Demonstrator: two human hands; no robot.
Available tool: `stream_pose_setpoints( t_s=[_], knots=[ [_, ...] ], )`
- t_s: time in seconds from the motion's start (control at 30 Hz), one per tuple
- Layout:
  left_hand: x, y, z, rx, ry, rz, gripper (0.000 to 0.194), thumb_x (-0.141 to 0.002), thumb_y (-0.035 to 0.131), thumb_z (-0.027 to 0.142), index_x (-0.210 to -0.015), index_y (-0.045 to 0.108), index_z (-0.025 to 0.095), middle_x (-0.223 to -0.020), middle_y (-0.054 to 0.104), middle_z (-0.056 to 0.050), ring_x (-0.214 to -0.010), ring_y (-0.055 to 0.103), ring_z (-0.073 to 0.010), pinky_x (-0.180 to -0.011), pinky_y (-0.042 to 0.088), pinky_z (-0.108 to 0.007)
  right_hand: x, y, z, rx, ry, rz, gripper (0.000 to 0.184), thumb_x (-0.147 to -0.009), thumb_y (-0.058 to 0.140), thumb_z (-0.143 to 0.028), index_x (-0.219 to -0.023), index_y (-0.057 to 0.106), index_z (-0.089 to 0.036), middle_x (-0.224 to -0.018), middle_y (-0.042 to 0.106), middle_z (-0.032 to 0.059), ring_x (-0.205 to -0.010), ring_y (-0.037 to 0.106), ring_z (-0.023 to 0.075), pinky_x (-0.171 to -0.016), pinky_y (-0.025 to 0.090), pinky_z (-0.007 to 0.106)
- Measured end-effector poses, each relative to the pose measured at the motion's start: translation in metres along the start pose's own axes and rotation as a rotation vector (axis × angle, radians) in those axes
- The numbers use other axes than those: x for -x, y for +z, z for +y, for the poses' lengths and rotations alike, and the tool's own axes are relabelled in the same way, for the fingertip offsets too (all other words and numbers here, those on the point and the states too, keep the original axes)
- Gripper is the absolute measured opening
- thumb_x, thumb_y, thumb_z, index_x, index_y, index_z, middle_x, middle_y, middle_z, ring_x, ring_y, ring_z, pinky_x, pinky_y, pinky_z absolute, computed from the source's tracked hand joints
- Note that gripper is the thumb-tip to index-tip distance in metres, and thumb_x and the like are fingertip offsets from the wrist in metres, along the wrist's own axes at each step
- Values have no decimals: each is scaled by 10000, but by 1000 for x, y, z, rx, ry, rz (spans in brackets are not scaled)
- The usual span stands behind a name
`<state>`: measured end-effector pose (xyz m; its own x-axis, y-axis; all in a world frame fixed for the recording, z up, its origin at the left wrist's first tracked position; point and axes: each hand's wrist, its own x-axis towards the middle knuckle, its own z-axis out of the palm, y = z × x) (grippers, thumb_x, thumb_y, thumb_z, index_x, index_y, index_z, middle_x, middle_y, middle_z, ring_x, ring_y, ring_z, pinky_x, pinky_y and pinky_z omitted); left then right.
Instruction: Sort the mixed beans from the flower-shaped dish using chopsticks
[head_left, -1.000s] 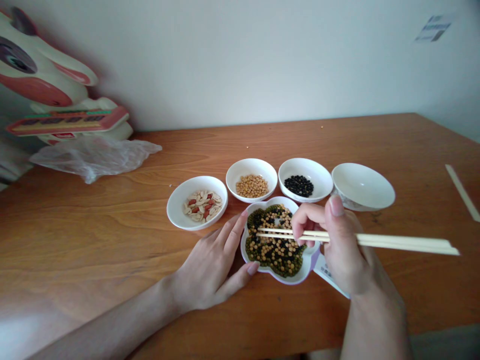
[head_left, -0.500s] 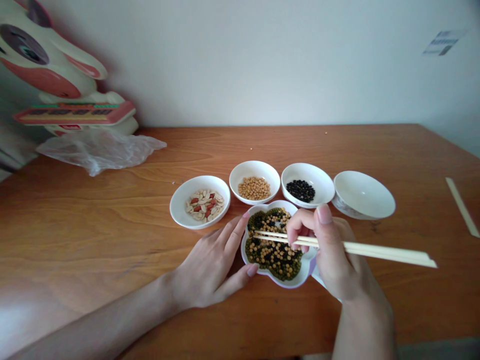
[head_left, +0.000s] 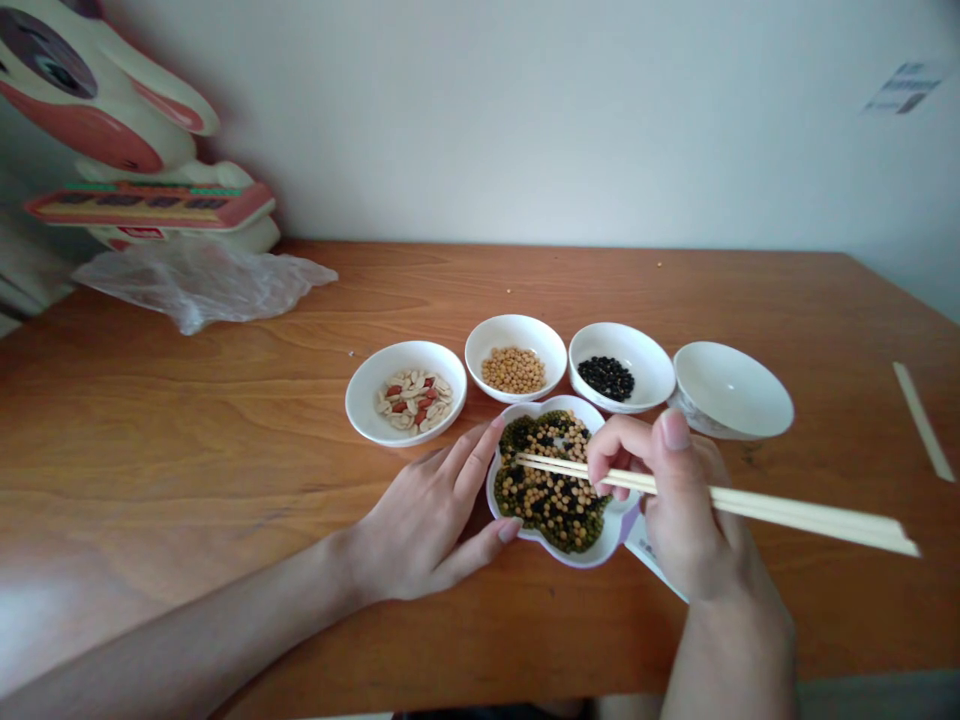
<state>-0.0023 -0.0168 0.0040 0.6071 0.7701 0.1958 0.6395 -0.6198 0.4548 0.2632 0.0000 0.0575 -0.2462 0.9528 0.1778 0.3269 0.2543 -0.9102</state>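
A white, flower-shaped dish (head_left: 622, 515) with a lilac rim holds mixed green, black and yellow beans (head_left: 551, 500). My left hand (head_left: 431, 510) lies along its left side, thumb and fingers spread, with the fingertips against the rim. In my right hand (head_left: 686, 500) is a pair of pale wooden chopsticks (head_left: 802, 513), pointing left across the dish. Their tips sit close together over the beans at the left; whether a bean is pinched there I cannot tell. Part of the dish's right side is hidden behind my right hand.
Behind the dish stand white bowls of peanuts (head_left: 360, 400), yellow beans (head_left: 480, 345) and black beans (head_left: 634, 345), plus one bare bowl (head_left: 731, 385). A pale strip (head_left: 924, 420) lies far right. At back left are a plastic bag (head_left: 210, 285) and a toy keyboard animal (head_left: 165, 200).
The chopstick tips have drawn closer together over the beans. My right hand has shifted slightly right in the picture, while my left hand stays against the dish. The whole view has moved a little.
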Motion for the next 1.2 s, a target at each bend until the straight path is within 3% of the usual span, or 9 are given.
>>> stream_pose_setpoints(
  t_s=[0.47, 0.7, 1.2],
  knots=[
    [1, 1, -1, -35, 2, -5, 954, -1102, 525, 529, -1767, -48, 154, -1729, 379, -264, -1562, 489, -402, -1233, 522, -560, 16, -37, -2, -30, 105, 103, 860, -1069, 164, -793, -646, 669, -241, -616, 609, 41, -613, 547, 185, -607, 393, 349],
    [1, 2, -2, -20, -9, -19, 961, -1095, 530, 529, -1766, -43, 147, -1740, 361, -260, -1575, 470, -395, -1247, 505, -574, 18, -34, 5, -86, 146, -73, 782, -1100, 158, -732, -736, 653, -248, -661, 600, 19, -656, 545, 185, -635, 411, 340],
    [0, 0, -2, 6, -5, -22, 959, -1097, 532, 525, -1764, -49, 154, -1763, 327, -258, -1599, 440, -385, -1270, 475, -582, 9, -18, -2, -3, 107, -92, 777, -1124, 160, -701, -723, 629, -230, -645, 596, -8, -620, 555, 144, -600, 386, 326]
  ],
)
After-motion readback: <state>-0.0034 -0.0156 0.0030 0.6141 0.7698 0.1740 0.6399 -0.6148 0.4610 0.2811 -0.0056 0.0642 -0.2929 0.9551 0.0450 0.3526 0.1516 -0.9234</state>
